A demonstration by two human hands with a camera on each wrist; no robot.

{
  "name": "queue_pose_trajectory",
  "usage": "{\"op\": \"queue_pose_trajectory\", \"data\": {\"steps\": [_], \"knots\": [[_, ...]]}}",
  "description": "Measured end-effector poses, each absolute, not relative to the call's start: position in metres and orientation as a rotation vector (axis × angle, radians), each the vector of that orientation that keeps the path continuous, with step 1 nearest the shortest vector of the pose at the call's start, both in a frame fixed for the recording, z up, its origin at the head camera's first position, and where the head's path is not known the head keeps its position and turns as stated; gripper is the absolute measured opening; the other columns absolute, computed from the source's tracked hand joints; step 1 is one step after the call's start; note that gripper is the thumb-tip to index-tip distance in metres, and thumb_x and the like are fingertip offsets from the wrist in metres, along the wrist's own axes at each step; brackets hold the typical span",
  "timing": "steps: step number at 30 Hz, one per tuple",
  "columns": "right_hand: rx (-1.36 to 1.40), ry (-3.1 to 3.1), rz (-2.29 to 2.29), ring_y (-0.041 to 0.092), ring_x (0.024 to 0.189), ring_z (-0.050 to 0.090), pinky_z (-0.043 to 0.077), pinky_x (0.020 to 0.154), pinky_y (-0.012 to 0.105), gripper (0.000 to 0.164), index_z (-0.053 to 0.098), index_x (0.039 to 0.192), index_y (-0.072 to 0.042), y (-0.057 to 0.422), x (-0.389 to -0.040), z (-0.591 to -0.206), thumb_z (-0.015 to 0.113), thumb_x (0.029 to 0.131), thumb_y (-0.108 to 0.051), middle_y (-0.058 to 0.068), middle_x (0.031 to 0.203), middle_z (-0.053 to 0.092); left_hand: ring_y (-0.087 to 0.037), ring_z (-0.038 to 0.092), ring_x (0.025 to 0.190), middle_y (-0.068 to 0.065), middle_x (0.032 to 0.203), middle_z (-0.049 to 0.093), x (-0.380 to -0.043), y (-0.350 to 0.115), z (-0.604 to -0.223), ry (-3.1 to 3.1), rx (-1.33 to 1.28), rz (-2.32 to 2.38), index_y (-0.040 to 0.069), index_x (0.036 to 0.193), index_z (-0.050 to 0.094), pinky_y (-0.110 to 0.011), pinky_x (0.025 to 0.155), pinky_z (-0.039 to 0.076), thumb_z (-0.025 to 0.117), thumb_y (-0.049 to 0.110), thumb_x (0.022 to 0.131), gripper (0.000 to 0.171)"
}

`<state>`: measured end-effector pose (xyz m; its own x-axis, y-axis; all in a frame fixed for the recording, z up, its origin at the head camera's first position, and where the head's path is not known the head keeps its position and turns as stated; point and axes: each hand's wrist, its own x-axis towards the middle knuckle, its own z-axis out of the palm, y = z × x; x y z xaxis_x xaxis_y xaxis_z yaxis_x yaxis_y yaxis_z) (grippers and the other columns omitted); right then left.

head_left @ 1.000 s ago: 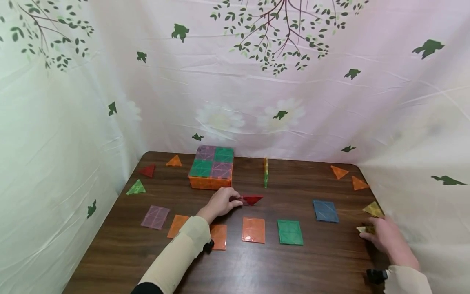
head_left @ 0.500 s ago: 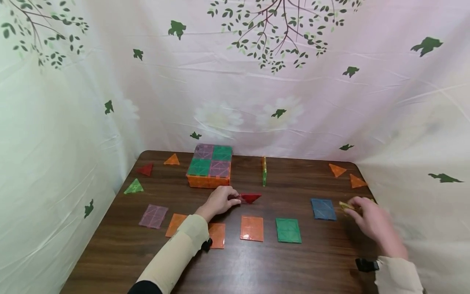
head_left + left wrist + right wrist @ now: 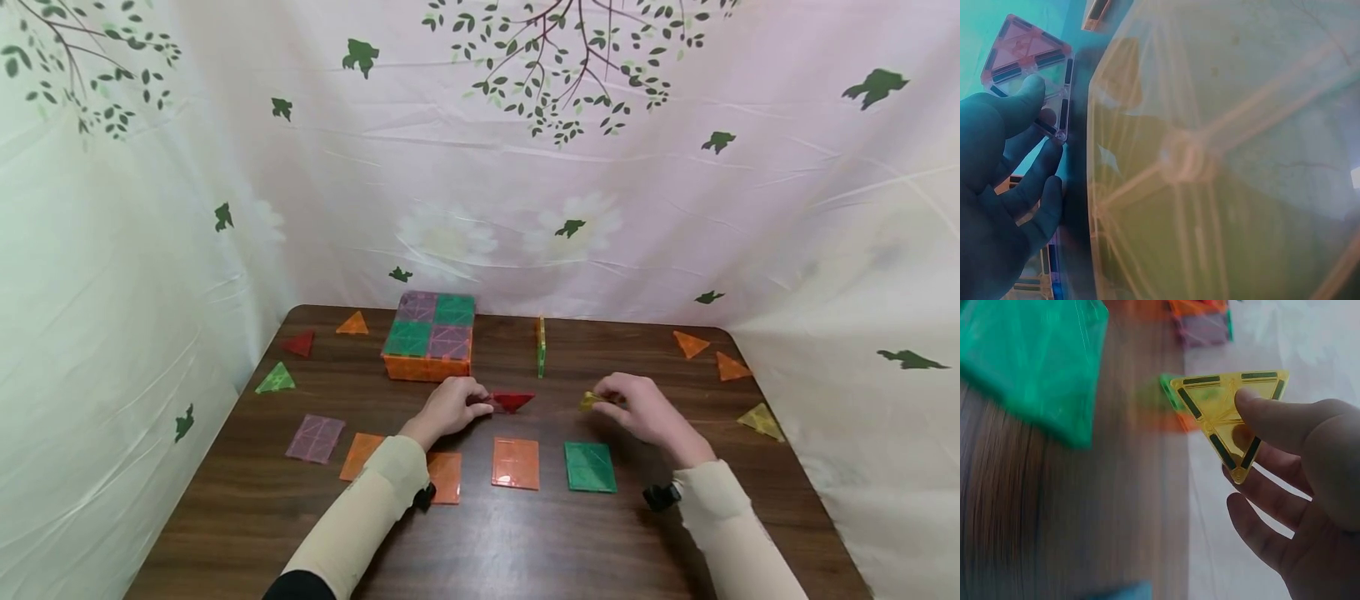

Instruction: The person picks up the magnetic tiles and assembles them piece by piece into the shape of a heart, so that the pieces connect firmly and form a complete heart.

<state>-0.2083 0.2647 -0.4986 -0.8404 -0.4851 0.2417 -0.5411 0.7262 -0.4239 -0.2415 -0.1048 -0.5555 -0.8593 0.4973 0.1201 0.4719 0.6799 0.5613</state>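
Observation:
My left hand pinches a pale see-through magnetic tile between thumb and fingertips, just in front of the checkered tile box. A red triangle tile stands against its right side; in the left wrist view this reddish triangle adjoins the pale piece. To the right, my right hand pinches a yellow triangle tile above the table. In the right wrist view the yellow tile points one corner down, thumb on its face. A gap separates the yellow and red tiles.
The purple-and-green-topped box has orange sides. A thin tile panel stands upright at the back. Orange and green square tiles lie in front. Triangles lie along both edges, including a yellow one. My right arm hides the blue square in the head view.
My right hand has picked up the yellow triangle from the right edge and carried it left toward the middle. My left hand has kept its place and its pinch.

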Motion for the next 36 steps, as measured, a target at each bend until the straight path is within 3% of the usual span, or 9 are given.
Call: {"op": "queue_pose_trajectory", "data": {"steps": [6, 16, 25, 36], "knots": [[0.913, -2.86, 0.721, 0.006, 0.079, 0.061, 0.056, 0.072, 0.034, 0.008, 0.077, 0.097, -0.019, 0.235, -0.227, -0.508, 0.082, 0.093, -0.014, -0.009, 0.092, 0.07, -0.02, 0.069, 0.095, -0.001, 0.101, 0.075, -0.242, -0.105, -0.556, 2.845, 0.822, 0.935, 0.014, 0.108, 0.082, -0.04, 0.088, 0.058, 0.079, 0.031, 0.096, 0.021], [0.925, -2.978, 0.736, 0.01, 0.086, 0.064, 0.06, 0.083, 0.039, 0.005, 0.079, 0.1, -0.017, 0.202, -0.238, -0.512, 0.08, 0.095, -0.017, -0.006, 0.097, 0.073, -0.02, 0.07, 0.097, -0.002, 0.104, 0.076, -0.243, -0.104, -0.557, 2.833, 0.802, 0.935, 0.012, 0.111, 0.082, -0.04, 0.09, 0.058, 0.079, 0.03, 0.097, 0.023], [0.947, -2.996, 0.721, 0.012, 0.09, 0.068, 0.061, 0.084, 0.039, 0.007, 0.078, 0.102, -0.017, 0.193, -0.239, -0.513, 0.08, 0.096, -0.019, -0.004, 0.1, 0.074, -0.021, 0.07, 0.1, -0.003, 0.108, 0.077, -0.243, -0.103, -0.555, 2.826, 0.789, 0.934, 0.012, 0.111, 0.082, -0.041, 0.091, 0.058, 0.078, 0.03, 0.097, 0.023], [0.943, -3.009, 0.722, 0.011, 0.088, 0.066, 0.061, 0.082, 0.038, 0.009, 0.078, 0.103, -0.016, 0.189, -0.239, -0.512, 0.081, 0.095, -0.02, -0.003, 0.099, 0.073, -0.017, 0.068, 0.091, 0.001, 0.099, 0.074, -0.242, -0.095, -0.558, 2.85, 0.833, 0.89, 0.016, 0.108, 0.083, -0.037, 0.086, 0.058, 0.079, 0.031, 0.097, 0.02]]}}
